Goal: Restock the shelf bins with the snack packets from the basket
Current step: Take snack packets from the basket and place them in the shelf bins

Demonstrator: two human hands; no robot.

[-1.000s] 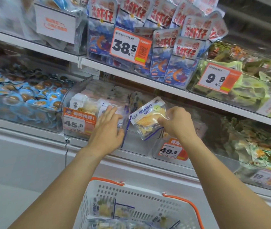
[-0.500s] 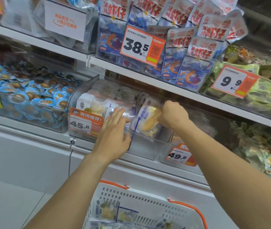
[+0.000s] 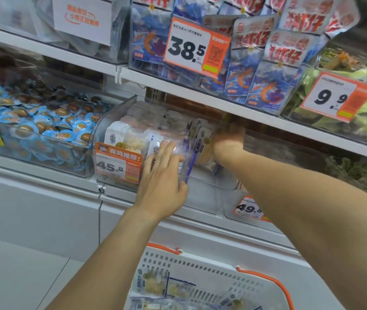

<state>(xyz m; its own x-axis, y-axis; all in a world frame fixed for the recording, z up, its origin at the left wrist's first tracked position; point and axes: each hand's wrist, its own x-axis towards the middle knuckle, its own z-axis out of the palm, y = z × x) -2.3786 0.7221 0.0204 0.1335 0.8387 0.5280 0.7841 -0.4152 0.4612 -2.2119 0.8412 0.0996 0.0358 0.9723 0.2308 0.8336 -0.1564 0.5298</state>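
Snack packet [image 3: 202,145] stands in the clear shelf bin [image 3: 200,198], where our right hand [image 3: 228,139], too blurred to read its fingers, seats it; our left hand [image 3: 162,175] presses straight fingers against neighbouring packets [image 3: 133,139], probably holding room. Below, the white basket [image 3: 200,262] carries more.

The right hand [image 3: 228,137] is smeared by motion deep inside the clear bin [image 3: 115,121], its fingers lost to blur, so whether it grips the snack packet [image 3: 202,146] beside it cannot be told. The left hand [image 3: 162,175] covers the packets stacked at the bin's front, and the print on them is too soft to read. Below the bin, the basket [image 3: 200,262] is cut off by the bottom edge, its packets only partly seen. Right of the bin, the 49.8 price tag [image 3: 248,209] is half hidden behind the right forearm.
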